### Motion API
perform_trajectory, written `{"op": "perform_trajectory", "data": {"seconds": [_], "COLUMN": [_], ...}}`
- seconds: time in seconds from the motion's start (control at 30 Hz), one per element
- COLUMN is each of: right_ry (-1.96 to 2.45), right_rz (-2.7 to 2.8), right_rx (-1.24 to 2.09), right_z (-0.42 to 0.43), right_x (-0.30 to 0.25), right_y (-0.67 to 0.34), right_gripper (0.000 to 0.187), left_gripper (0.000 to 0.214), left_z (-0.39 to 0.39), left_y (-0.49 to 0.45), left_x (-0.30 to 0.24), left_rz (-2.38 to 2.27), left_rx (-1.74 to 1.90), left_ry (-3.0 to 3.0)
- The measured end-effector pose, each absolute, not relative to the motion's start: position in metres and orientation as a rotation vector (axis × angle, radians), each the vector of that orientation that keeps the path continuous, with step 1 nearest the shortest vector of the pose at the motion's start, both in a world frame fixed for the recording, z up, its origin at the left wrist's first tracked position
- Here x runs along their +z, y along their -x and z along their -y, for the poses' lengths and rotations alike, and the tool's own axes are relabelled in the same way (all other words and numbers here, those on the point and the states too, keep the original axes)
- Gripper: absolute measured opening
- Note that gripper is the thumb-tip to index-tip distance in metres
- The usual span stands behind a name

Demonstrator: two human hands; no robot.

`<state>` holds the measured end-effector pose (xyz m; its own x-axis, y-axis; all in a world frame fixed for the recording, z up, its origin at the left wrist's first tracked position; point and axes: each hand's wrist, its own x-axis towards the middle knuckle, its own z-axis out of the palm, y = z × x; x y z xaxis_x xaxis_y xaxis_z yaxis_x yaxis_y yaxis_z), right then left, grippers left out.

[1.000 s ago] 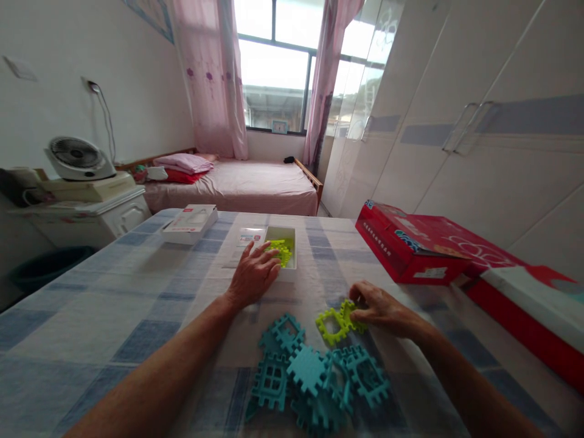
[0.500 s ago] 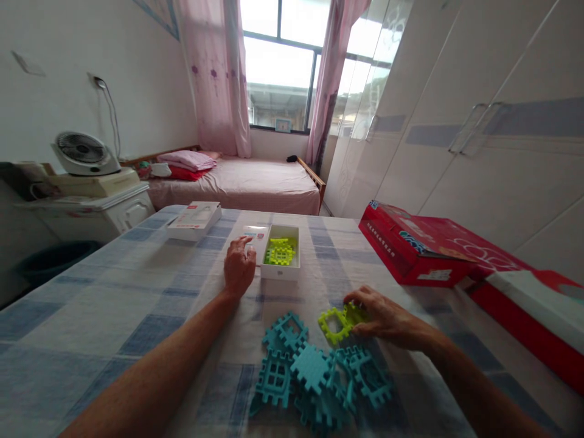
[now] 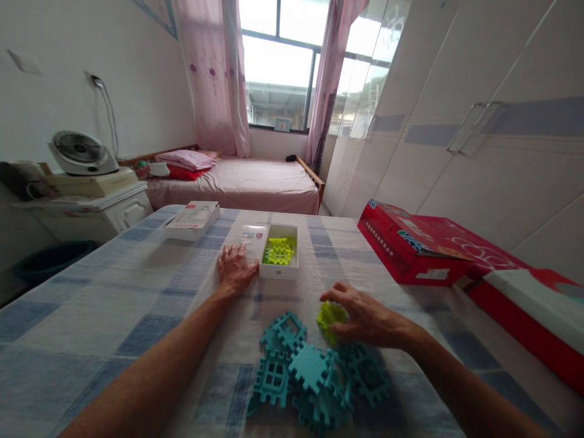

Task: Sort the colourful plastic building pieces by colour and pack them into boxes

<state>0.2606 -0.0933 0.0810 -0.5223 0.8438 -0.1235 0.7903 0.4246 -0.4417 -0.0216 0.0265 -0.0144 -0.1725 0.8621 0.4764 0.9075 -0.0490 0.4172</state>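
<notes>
My left hand [image 3: 236, 269] lies flat with its fingers spread, over the near end of a white printed lid or card and beside a small white box [image 3: 279, 274]. Several yellow-green building blocks [image 3: 279, 250] with notched edges fill part of that box. To the right, my right hand [image 3: 360, 313] has its thumb and fingers curled around a yellow-green building block [image 3: 329, 319] at the table surface; the fingers partly cover it. Just in front of it is a loose heap of teal building blocks [image 3: 311, 366], some solid, some with window openings.
A checked cloth covers the table [image 3: 150, 292]. A flat white box [image 3: 194, 220] sits at the far left, and a large red box [image 3: 410, 243] at the right. Beyond the table are a bed [image 3: 260, 182], a fan [image 3: 82, 152] and a wardrobe [image 3: 438, 109].
My right hand has shifted left over the yellow-green blocks, where two lay side by side and one now shows. My left hand has flattened down and spread its fingers beside the box.
</notes>
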Motion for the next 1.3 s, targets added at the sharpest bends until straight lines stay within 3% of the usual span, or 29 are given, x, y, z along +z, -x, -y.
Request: {"op": "perform_trajectory", "data": {"seconds": [0.33,0.53,0.73,0.87,1.03,1.17,1.3], "right_ry": [1.333,1.258,1.225,1.239,1.626,1.71,1.647], "right_rz": [2.669,2.509,2.283,2.199,2.322,2.569,2.677], "right_rx": [0.495,0.435,0.371,0.232,0.288,0.529,0.449], "right_z": [0.092,0.074,0.036,0.012,0.033,0.067,0.083], "right_x": [0.064,0.069,0.103,0.107,0.101,0.09,0.074], "right_y": [-0.25,-0.251,-0.214,-0.192,-0.209,-0.229,-0.232], "right_gripper": [0.033,0.054,0.048,0.06,0.036,0.044,0.036], "left_gripper": [0.05,0.052,0.051,0.054,0.058,0.056,0.053], "left_z": [-0.014,-0.011,-0.012,-0.011,-0.011,-0.016,-0.019], "left_y": [0.011,0.009,0.013,0.016,0.02,0.023,0.027], "left_x": [0.007,0.01,0.008,0.011,0.019,0.025,0.031], "left_rz": [2.203,2.24,2.182,2.148,2.156,2.196,2.155], "left_rx": [-0.773,-0.729,-0.688,-0.677,-0.766,-0.923,-1.083], "left_ry": [2.026,1.965,1.983,1.959,1.941,1.893,1.841]}}
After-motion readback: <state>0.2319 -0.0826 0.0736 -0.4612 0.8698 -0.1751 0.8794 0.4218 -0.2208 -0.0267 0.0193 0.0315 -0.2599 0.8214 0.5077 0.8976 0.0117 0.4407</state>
